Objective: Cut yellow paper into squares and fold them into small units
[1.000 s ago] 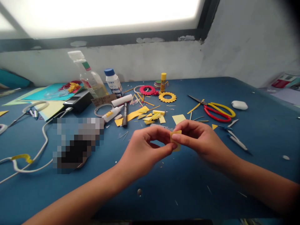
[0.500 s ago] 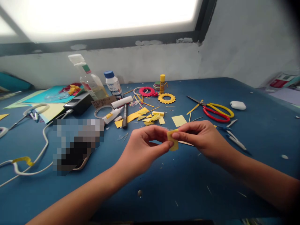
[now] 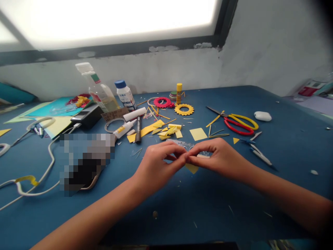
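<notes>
Between my two hands is a small piece of yellow paper, its lower corner showing below the fingertips. My left hand pinches it from the left, thumb against forefinger. From the right, my right hand pinches it too, and the fingertips of both hands meet. Most of the paper is hidden behind the fingers. Just behind the hands lies a clear plastic ruler or stencil, partly covered. Beyond it are yellow paper scraps and a pale yellow square of paper.
Red-and-yellow-handled scissors lie open at right, near a drawing compass and a white case. A phone, glue bottle, black marker, toothed yellow ring and tall bottle are on the left and behind.
My hands have come together at the fingertips. The yellow paper has turned from upright to a downward-pointing corner and is more covered. The clear plastic piece behind shows more.
</notes>
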A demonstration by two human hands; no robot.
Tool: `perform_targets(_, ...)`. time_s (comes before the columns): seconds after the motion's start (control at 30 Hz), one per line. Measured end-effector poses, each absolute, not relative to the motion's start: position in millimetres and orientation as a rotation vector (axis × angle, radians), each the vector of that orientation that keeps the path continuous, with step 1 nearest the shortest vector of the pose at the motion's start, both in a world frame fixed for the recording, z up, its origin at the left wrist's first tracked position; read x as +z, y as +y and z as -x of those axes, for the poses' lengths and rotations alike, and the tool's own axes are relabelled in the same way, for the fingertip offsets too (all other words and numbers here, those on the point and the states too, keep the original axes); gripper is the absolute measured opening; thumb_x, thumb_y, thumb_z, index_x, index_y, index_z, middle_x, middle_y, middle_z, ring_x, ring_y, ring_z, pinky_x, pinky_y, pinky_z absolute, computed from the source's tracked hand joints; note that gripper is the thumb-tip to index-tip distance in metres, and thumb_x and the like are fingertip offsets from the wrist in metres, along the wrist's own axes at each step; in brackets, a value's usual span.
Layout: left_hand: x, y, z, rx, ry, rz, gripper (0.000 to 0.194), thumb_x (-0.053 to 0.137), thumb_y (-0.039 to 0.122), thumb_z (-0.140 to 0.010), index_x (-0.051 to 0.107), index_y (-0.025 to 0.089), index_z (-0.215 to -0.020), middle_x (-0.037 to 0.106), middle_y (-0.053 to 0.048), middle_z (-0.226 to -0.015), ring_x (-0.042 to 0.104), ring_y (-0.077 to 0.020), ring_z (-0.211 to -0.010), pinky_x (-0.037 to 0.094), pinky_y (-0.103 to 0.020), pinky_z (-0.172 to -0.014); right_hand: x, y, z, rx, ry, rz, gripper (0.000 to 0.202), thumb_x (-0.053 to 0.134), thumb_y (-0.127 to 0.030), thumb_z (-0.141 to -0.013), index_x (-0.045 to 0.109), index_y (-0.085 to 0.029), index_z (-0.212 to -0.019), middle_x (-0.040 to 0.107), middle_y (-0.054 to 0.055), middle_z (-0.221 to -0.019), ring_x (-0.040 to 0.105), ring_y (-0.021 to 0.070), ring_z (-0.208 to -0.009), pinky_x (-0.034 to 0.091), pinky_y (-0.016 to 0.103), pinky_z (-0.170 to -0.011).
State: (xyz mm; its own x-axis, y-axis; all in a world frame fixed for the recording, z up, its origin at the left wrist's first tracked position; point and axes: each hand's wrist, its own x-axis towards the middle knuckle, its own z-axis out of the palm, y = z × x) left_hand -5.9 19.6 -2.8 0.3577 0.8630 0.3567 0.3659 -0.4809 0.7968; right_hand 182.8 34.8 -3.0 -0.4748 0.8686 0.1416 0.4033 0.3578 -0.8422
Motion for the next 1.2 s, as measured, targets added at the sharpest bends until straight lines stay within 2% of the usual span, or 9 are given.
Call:
perform_targets(0.1,-4,20,6,1.140,1.154,-1.930,0.008,0.063,0.021,-0.082,0.068,0.016,-0.079,0.068,-0.001,-0.076,0.062,-0.0108,-0.070,0.052,-0.016,-0.057,0,34,-182,0.968,-1.982,1.128,0.013,0.065,-0.032,-0.080,0.074,-0.023,-0.082,0.074,0.000,-0.081,0.068,0.0189,-0.077,0.051,0.028,-0.068)
perform_targets(0.3,-2,14,2,1.157,1.131,-1.908,0.007,0.065,0.021,-0.080,0.070,0.016,-0.077,0.070,-0.002,-0.074,0.065,-0.0123,-0.067,0.056,-0.019,-0.059,-1,28,-179,0.774,-1.981,1.105,0.006,0.064,-0.025,-0.077,0.068,-0.022,-0.075,0.071,-0.001,-0.071,0.065,0.0159,-0.067,0.049,0.026,-0.063)
perform_targets(0.47,-3,12,4,1.259,1.084,-2.274,0.005,0.067,0.016,-0.077,0.072,0.016,-0.078,0.071,-0.003,-0.074,0.065,-0.0117,-0.061,0.054,-0.020,-0.060,-5,25,-178,0.554,-2.036,1.069,0.006,0.062,-0.018,-0.074,0.064,-0.023,-0.071,0.070,-0.001,-0.071,0.065,0.0162,-0.066,0.048,0.027,-0.063)
perform_targets(0.7,-4,9,6,1.271,1.149,-2.628,0.007,0.064,0.015,-0.078,0.069,0.015,-0.073,0.071,-0.004,-0.073,0.065,-0.0130,-0.060,0.051,-0.020,-0.060,-8,23,-177,0.275,-2.103,0.966,0.007,0.061,-0.017,-0.074,0.063,-0.023,-0.071,0.070,0.001,-0.072,0.065,0.0177,-0.070,0.049,0.030,-0.069)
perform_targets(0.97,5,7,7,1.378,1.244,-2.516,0.004,0.066,0.015,-0.075,0.066,0.017,-0.072,0.070,-0.002,-0.072,0.065,-0.0123,-0.063,0.054,-0.022,-0.065,-4,32,-181,0.182,-2.065,1.021,0.009,0.060,-0.018,-0.075,0.062,-0.025,-0.070,0.069,-0.001,-0.072,0.065,0.0186,-0.070,0.050,0.034,-0.078)
perform_targets(1.07,13,9,11,1.463,1.310,-2.432,0.006,0.066,0.013,-0.074,0.065,0.018,-0.070,0.070,0.000,-0.072,0.064,-0.0111,-0.064,0.057,-0.022,-0.067,-3,48,-193,0.159,-2.014,1.137,0.007,0.060,-0.020,-0.075,0.062,-0.024,-0.070,0.069,0.001,-0.073,0.065,0.0199,-0.071,0.050,0.035,-0.072)
perform_targets(1.2,18,13,15,1.646,1.325,-2.244,0.008,0.067,0.011,-0.073,0.067,0.018,-0.074,0.068,0.002,-0.072,0.062,-0.0088,-0.061,0.058,-0.017,-0.057,3,57,-203,0.231,-1.901,1.172,0.006,0.060,-0.024,-0.080,0.064,-0.023,-0.076,0.069,0.002,-0.074,0.064,0.0185,-0.071,0.050,0.032,-0.066)
